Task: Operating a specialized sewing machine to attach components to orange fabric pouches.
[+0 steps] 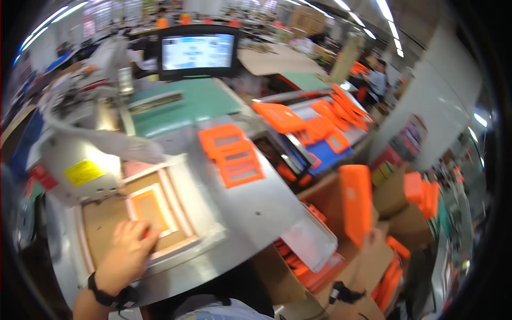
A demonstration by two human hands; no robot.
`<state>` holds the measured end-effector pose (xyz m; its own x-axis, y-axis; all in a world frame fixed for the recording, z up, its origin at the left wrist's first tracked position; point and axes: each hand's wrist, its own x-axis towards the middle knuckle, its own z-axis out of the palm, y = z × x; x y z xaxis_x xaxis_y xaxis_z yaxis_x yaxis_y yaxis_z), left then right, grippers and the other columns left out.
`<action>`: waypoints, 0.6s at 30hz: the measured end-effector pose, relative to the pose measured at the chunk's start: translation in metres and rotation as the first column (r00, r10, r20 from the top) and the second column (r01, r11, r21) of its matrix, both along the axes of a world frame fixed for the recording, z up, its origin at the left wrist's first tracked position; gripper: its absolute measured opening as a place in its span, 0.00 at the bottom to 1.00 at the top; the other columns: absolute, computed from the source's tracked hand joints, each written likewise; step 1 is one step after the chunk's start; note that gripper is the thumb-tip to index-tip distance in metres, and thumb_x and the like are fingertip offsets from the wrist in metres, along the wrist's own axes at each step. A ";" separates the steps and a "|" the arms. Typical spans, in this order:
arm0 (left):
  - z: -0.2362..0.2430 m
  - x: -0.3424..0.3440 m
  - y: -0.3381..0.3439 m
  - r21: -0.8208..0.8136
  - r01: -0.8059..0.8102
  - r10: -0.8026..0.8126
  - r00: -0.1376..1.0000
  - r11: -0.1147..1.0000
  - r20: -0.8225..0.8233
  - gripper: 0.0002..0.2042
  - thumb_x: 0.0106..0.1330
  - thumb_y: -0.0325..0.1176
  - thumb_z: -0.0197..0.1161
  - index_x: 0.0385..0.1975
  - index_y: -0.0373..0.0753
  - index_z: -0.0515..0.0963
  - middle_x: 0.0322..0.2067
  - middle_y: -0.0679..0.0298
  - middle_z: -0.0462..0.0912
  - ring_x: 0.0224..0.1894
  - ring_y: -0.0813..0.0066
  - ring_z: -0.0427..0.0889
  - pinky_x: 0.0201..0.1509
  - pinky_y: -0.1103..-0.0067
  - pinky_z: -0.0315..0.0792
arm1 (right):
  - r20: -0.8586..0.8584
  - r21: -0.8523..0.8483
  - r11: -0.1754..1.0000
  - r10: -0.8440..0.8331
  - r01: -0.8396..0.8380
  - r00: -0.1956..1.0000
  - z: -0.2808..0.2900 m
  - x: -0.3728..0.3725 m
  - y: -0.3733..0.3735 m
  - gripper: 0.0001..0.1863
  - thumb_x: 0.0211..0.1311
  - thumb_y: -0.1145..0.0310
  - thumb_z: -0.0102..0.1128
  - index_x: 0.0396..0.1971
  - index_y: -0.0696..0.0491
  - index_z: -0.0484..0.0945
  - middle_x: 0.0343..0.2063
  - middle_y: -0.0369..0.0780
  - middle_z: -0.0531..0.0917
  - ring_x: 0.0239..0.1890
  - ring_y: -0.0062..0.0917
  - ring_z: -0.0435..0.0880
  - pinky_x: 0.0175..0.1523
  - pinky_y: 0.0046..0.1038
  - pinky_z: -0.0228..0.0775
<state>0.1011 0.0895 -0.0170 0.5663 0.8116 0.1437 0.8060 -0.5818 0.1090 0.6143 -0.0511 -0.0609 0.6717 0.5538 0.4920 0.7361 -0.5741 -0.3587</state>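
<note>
My left hand [129,245], fingers curled, rests on the fixture board [101,232] beside its white-edged inner frame [172,216], under the metal machine head [85,160]; a bit of orange shows at the fingertips, too blurred to identify. My right hand [368,242], blurred, grips the lower end of an orange flat piece [354,197] held upright over the cardboard boxes [341,272] at the right, which contain more orange pieces. Orange cut-out panels [229,154] lie on the metal worktop [250,213].
A monitor [197,50] stands behind a green mat [181,106]. More orange pieces [333,117] lie on a tray at the back right. A white pillar [426,106] rises at the right; a co-worker [376,80] sits beyond.
</note>
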 end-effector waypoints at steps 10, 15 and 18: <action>0.001 -0.049 -0.014 -0.263 0.116 -0.055 0.972 0.958 0.230 0.25 0.66 0.26 0.54 0.64 0.34 0.65 0.68 0.43 0.60 0.68 0.47 0.64 0.69 0.59 0.60 | -0.187 0.244 0.785 0.614 -0.570 0.767 0.103 -0.020 -0.013 0.08 0.65 0.70 0.60 0.38 0.59 0.77 0.42 0.48 0.82 0.42 0.39 0.82 0.49 0.32 0.73; 0.054 -0.067 -0.079 -0.289 -0.007 0.162 0.840 0.957 0.518 0.34 0.61 0.35 0.68 0.67 0.34 0.62 0.67 0.45 0.61 0.67 0.49 0.65 0.67 0.62 0.65 | -0.245 0.097 0.074 0.968 -0.992 0.048 0.163 -0.158 0.069 0.08 0.68 0.68 0.58 0.34 0.58 0.76 0.38 0.50 0.86 0.39 0.37 0.85 0.45 0.31 0.75; 0.076 -0.049 -0.101 -0.082 -0.022 0.066 0.813 0.996 0.578 0.36 0.50 0.36 0.77 0.61 0.37 0.70 0.61 0.51 0.71 0.62 0.55 0.73 0.62 0.66 0.70 | -0.156 -0.116 -0.215 0.968 -0.970 -0.196 0.161 -0.200 0.095 0.05 0.67 0.70 0.58 0.35 0.56 0.76 0.37 0.47 0.86 0.39 0.36 0.85 0.44 0.31 0.75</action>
<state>0.0523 -0.0118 0.0590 0.3590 0.8537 0.3772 0.6053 -0.5206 0.6022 0.4143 0.0437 0.0998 -0.7403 0.5948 0.3133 0.4651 0.7897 -0.4001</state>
